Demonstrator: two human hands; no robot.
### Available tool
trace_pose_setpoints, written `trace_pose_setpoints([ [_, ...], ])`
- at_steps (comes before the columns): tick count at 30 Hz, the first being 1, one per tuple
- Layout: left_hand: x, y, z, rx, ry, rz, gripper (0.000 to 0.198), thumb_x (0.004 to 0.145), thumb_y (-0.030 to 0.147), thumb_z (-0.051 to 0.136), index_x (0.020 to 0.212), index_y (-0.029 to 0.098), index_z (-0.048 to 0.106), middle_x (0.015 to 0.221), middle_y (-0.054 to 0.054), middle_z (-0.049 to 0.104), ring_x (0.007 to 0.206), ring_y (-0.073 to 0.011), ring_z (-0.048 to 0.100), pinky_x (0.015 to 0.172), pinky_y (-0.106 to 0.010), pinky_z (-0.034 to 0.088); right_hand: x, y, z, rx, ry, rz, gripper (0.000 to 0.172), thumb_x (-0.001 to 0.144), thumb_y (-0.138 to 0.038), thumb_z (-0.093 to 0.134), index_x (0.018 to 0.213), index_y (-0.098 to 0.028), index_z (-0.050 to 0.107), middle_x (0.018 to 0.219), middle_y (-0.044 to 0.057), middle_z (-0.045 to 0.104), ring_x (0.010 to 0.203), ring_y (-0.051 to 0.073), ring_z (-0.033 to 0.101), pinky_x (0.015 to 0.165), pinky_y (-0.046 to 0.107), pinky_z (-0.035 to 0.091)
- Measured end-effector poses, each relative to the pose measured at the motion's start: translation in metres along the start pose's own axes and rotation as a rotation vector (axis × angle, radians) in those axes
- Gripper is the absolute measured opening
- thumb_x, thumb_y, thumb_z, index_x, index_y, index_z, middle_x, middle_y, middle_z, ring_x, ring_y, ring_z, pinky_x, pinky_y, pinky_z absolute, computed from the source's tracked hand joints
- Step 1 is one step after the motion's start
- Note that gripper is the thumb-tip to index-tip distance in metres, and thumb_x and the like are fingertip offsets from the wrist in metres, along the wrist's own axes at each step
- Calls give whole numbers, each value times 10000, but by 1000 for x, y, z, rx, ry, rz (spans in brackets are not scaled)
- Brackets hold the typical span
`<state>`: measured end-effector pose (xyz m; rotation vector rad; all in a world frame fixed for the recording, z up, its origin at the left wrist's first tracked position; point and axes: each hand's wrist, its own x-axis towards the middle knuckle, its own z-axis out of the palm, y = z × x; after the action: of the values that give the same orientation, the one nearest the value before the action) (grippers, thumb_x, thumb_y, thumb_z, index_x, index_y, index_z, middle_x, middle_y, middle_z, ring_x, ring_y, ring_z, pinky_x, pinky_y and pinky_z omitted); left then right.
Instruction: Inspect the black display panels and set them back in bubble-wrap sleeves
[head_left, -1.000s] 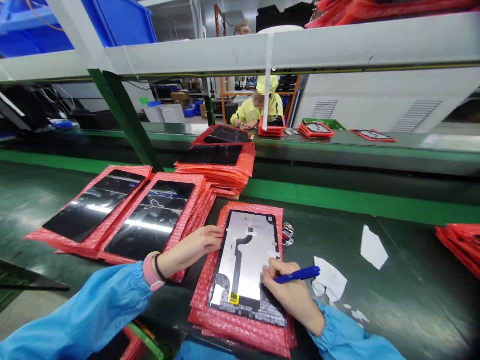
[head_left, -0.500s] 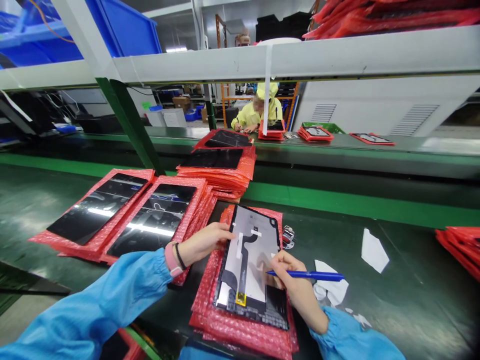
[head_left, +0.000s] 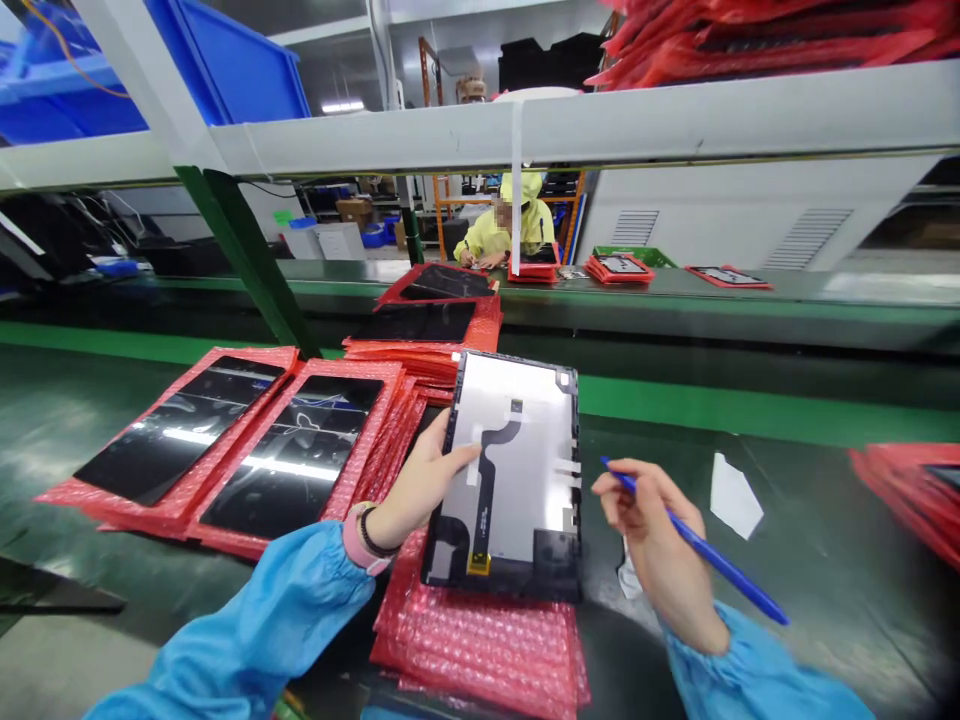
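Observation:
My left hand [head_left: 426, 482] grips the left edge of a tablet screen panel [head_left: 525, 470], thumb on its silvery back. A dark flex cable [head_left: 486, 490] with a yellow patch at its lower end runs down that back. The panel is raised and tilted above a stack of red bubble-wrap sleeves [head_left: 480, 640]. Just right of the panel, apart from it, my right hand [head_left: 660, 540] holds a blue pen [head_left: 727, 575] between thumb and fingers. A white scrap [head_left: 628, 575] lies partly hidden behind that hand.
Black glossy panels [head_left: 296, 455] on red sleeves lie at the left. Another sleeve stack [head_left: 424, 335] stands behind. A white paper piece [head_left: 735, 495] and more red sleeves [head_left: 911, 490] are at the right. Overhead runs a shelf beam [head_left: 420, 135]. A person in yellow [head_left: 536, 220] sits across the bench.
My left hand has lifted the panel off the sleeve stack and tilted it up. My right hand, with the pen, has moved right, away from the panel.

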<state>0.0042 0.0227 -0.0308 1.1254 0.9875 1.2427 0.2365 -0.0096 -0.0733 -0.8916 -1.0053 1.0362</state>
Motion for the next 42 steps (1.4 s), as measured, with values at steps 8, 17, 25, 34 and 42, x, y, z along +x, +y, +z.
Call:
trace_pose_setpoints([
  [8,8,32,4,-128,16,186,390,779,236,730,1157,230,633,1131,-10,715,1021,-183,665,903,-265,512,24,-46,10,-87,-28,15,283,872,-470,626,947,-216,727,768,47,768,681,159,701,637,236,550],
  [17,7,47,7,-142,56,246,405,780,218,738,1172,271,653,1100,5,728,1028,-179,670,799,-210,546,27,-62,32,-82,-190,39,89,786,-309,729,767,-222,731,618,-35,613,560,95,526,526,172,446],
  [25,8,46,5,-73,81,276,445,793,234,730,1223,292,631,1135,6,715,988,-163,678,791,-202,540,37,-61,37,-204,-215,-20,199,838,-332,622,696,-196,651,596,-33,504,566,108,468,524,205,399],
  [34,6,44,6,71,112,349,422,811,285,714,1222,279,618,1142,-3,706,937,-169,684,780,-223,532,35,-54,45,-674,-44,-207,302,847,-380,579,613,-193,544,478,-65,364,461,88,311,450,234,274],
  [42,7,33,1,485,91,734,329,769,116,696,1077,225,731,849,-30,775,745,-208,730,757,-285,573,42,-49,42,-59,-100,-72,532,793,-450,720,1277,-316,542,1369,71,587,1196,264,601,955,415,513],
])
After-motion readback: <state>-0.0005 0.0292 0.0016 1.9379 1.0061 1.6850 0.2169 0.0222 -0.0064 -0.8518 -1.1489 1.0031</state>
